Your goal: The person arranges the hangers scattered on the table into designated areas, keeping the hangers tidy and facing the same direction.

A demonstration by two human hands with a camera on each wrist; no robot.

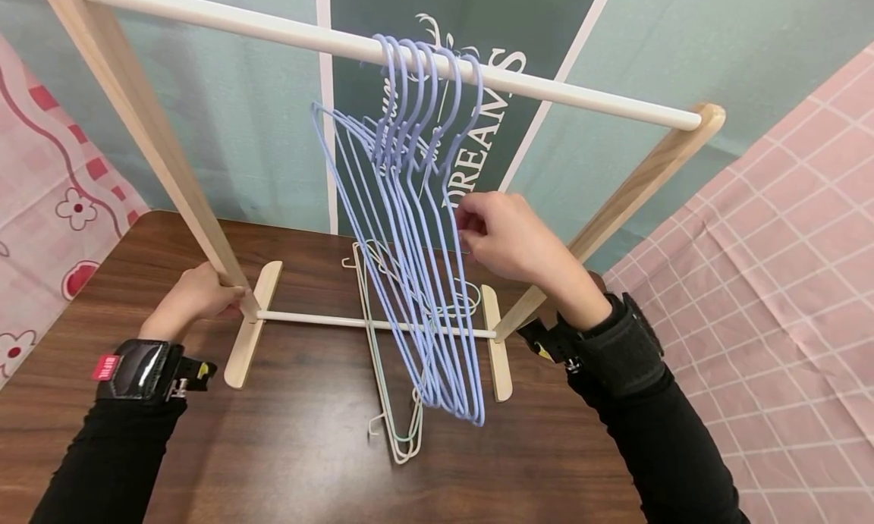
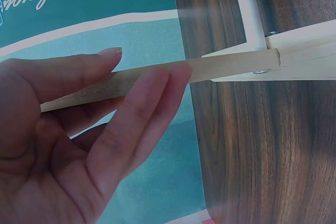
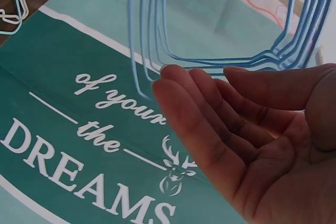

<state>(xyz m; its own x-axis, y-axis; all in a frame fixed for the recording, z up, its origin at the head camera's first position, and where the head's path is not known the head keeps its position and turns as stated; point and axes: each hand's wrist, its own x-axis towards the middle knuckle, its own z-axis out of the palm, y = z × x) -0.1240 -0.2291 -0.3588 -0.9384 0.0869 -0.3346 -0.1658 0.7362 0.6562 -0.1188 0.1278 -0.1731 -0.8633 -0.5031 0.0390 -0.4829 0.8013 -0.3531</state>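
Note:
Several blue wire hangers (image 1: pixel 404 205) hang by their hooks from the white top bar (image 1: pixel 239 21) of a wooden clothes rack. My left hand (image 1: pixel 201 293) holds the rack's left post (image 1: pixel 146 130) low down, near its foot. In the left wrist view the post (image 2: pixel 231 65) passes between the thumb and fingers (image 2: pixel 131 114). Beside the rightmost hanger is my right hand (image 1: pixel 508 232), its fingers loosely bent. The right wrist view shows this hand (image 3: pixel 247 150) with nothing gripped, its fingertips overlapping the blue hangers (image 3: pixel 149 24).
Pale hangers (image 1: pixel 374 334) lie on the brown table (image 1: pixel 293 433) under the rack, across its lower white bar (image 1: pixel 314 319). A green printed cloth (image 1: pixel 532 23) hangs behind. Pink patterned cloths stand at left and right. The rack's right foot (image 1: pixel 497 349) rests on the table.

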